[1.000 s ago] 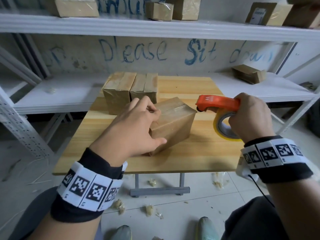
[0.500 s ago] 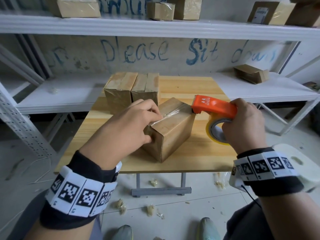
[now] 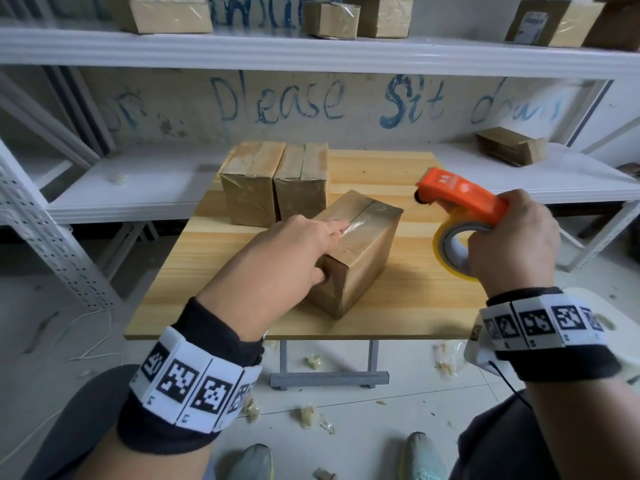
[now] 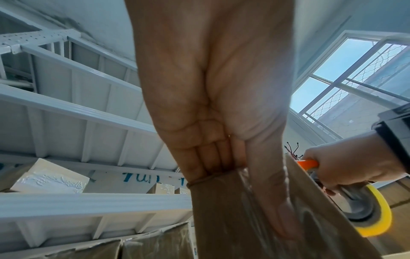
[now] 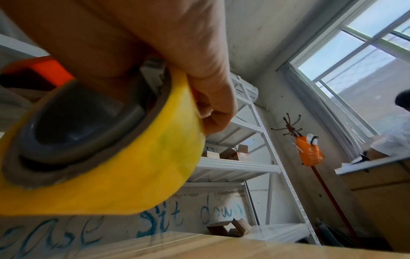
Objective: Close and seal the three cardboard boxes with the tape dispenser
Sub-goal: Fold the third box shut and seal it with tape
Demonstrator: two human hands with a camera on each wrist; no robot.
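A closed cardboard box (image 3: 363,258) lies skewed on the wooden table (image 3: 398,306), with clear tape along its top seam. My left hand (image 3: 325,247) presses on it: the fingers lie flat on the taped top, and the thumb (image 4: 270,201) lies straight down the near face of the box (image 4: 221,219). Two more taped boxes (image 3: 277,185) stand side by side at the back. To the right of the near box and apart from it, my right hand (image 3: 512,244) grips the orange tape dispenser (image 3: 460,194) with its yellow roll (image 5: 133,166).
White metal shelving (image 3: 311,53) runs behind and above the table and holds other boxes. An opened carton (image 3: 509,150) lies on the low shelf at the right. Tape scraps litter the floor (image 3: 311,414). A person (image 5: 397,136) sits by the window.
The dispenser has come off the box's far top corner and moved up and to the right. My left hand slid forward along the taped top.
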